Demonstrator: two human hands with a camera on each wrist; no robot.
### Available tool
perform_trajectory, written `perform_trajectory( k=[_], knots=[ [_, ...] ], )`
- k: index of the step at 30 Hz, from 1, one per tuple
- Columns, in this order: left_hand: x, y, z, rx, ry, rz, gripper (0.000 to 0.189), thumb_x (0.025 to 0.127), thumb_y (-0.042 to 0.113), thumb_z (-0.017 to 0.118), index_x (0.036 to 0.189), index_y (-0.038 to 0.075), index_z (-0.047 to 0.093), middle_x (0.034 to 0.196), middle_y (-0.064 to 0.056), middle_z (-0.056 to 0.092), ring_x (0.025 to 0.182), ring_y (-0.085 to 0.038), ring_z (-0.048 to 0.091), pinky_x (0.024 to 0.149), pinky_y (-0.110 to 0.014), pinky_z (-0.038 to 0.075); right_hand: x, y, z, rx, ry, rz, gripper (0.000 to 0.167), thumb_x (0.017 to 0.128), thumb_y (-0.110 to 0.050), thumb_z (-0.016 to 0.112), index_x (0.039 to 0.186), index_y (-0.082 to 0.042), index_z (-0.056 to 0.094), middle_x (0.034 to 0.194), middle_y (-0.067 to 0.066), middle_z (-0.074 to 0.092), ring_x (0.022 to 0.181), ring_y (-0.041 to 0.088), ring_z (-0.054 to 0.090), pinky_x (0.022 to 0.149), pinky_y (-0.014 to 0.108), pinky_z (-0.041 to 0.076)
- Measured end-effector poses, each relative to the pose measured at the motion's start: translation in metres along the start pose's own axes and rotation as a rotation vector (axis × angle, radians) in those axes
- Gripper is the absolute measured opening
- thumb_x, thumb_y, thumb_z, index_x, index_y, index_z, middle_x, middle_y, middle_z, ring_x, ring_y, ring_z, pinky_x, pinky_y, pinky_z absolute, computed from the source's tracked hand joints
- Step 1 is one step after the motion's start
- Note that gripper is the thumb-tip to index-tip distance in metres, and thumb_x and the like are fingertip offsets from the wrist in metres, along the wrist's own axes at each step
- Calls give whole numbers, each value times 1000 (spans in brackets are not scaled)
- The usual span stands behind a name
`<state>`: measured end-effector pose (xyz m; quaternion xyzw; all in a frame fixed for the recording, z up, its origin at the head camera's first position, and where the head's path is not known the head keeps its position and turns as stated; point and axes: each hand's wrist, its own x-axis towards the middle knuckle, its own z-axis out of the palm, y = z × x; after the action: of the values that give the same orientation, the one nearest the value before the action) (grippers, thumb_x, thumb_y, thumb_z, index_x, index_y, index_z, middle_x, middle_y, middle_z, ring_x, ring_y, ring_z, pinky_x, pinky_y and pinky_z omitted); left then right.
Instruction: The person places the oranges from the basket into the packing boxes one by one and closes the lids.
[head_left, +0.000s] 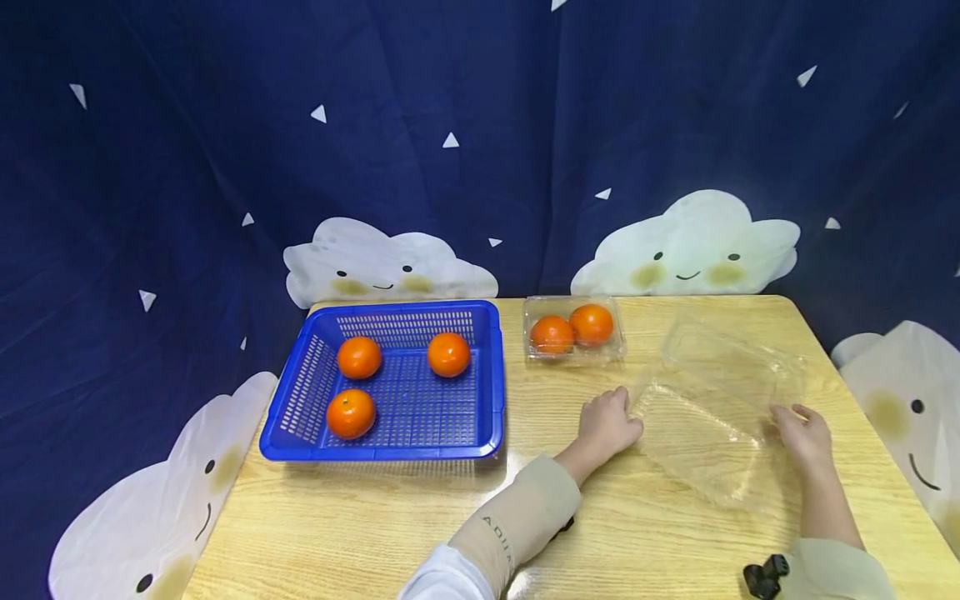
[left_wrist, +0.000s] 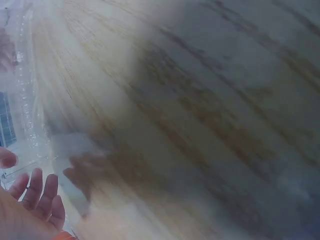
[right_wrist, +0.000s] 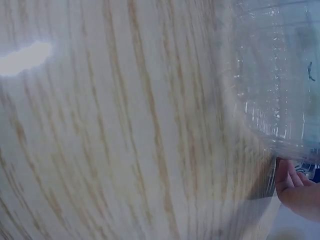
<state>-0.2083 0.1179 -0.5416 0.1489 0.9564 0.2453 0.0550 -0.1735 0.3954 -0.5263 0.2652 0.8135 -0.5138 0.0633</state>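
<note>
A clear plastic clamshell container [head_left: 712, 417] is spread over the right side of the table, its lid and base folded apart and slightly blurred. My left hand [head_left: 609, 423] pinches its left edge; in the left wrist view the fingers [left_wrist: 34, 192] show beside the plastic. At the opposite edge, my right hand [head_left: 806, 437] grips the rim between thumb and fingers. The right wrist view has these fingertips [right_wrist: 285, 170] right at the container's ribbed wall [right_wrist: 272, 90]. No fruit shows inside this container.
A blue plastic basket [head_left: 382, 454] on the left holds three oranges [head_left: 351, 414]. Behind my left hand, near the table's back edge, a second clear container [head_left: 573, 354] holds two oranges [head_left: 592, 324]. A dark blue curtain [head_left: 480, 150] with clouds hangs behind the wooden table [head_left: 322, 533].
</note>
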Motion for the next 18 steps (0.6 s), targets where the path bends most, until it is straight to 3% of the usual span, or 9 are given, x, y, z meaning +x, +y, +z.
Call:
perform_trajectory(
  k=[4, 6, 10, 18],
  knots=[
    [-4, -2, 0, 12, 17, 12, 15, 73, 22, 58, 74, 18, 43, 61, 6, 39, 53, -10, 36, 52, -23, 28, 0, 1, 2, 86, -7, 5, 78, 93, -35, 40, 139, 14, 0, 76, -7, 61, 58, -11, 49, 72, 19, 45],
    [-6, -3, -1, 1, 19, 13, 15, 72, 21, 58, 72, 18, 43, 60, 6, 38, 52, -10, 35, 51, -23, 27, 1, 2, 3, 156, 4, 5, 76, 93, -30, 41, 139, 14, 1, 63, -25, 50, 57, -9, 53, 58, 13, 42],
    [-11, -5, -2, -24, 21, 5, 15, 70, 18, 58, 69, 17, 43, 58, 6, 35, 50, -9, 31, 49, -22, 26, 3, 6, 5, 285, 24, 24, 71, 92, -21, 44, 138, 15, 5, 59, -20, 55, 56, -4, 55, 54, 17, 46],
    [-17, -10, -3, -31, 31, 15, 18, 70, 18, 60, 67, 18, 42, 56, 6, 34, 49, -9, 30, 49, -22, 25, 5, 8, 10, 388, 54, 64, 66, 89, -9, 46, 141, 10, 10, 58, -15, 57, 54, -2, 59, 55, 15, 48]
  ],
)
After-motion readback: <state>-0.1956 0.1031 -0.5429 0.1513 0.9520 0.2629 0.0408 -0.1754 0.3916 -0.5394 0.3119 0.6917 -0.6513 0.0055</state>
